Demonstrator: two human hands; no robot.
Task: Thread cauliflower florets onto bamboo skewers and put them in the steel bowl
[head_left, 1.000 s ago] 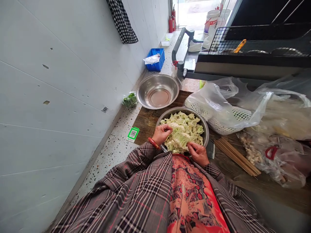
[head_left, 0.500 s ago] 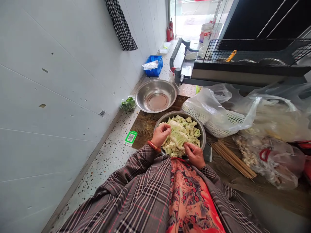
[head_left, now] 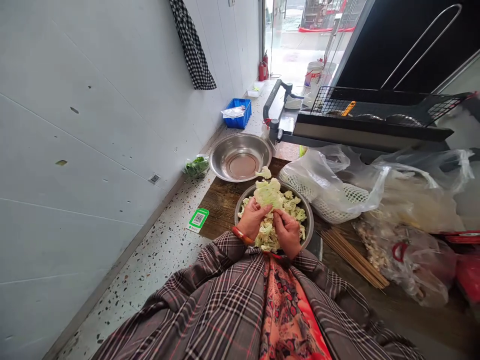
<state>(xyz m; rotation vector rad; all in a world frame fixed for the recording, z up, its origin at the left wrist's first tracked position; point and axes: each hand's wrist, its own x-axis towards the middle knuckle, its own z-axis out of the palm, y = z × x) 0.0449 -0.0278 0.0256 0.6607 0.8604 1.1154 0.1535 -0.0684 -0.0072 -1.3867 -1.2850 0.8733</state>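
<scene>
A row of pale cauliflower florets (head_left: 269, 193) is raised over a metal bowl (head_left: 309, 225) that holds many loose pieces. My left hand (head_left: 253, 220) pinches the near left part of that row. Close beside it, my right hand (head_left: 287, 231) has its fingertips pressed together at the near end of the row, on something small and brown, perhaps a skewer end. One floret (head_left: 263, 172) sticks out at the far end, over the rim of the wide metal basin (head_left: 240, 157). Whatever lies inside the fingers is hidden.
Thin wooden sticks (head_left: 354, 257) lie right of the bowl. Clear plastic bags (head_left: 416, 192) with a white basket (head_left: 339, 202) fill the right side. A green code card (head_left: 197, 220), bagged greens (head_left: 196, 166) and a blue crate (head_left: 237, 113) are at left and behind.
My hands have come closer together. The florets have turned from slanting across the bowl to pointing away from me, with one floret at the far end. The view has tilted up slightly.
</scene>
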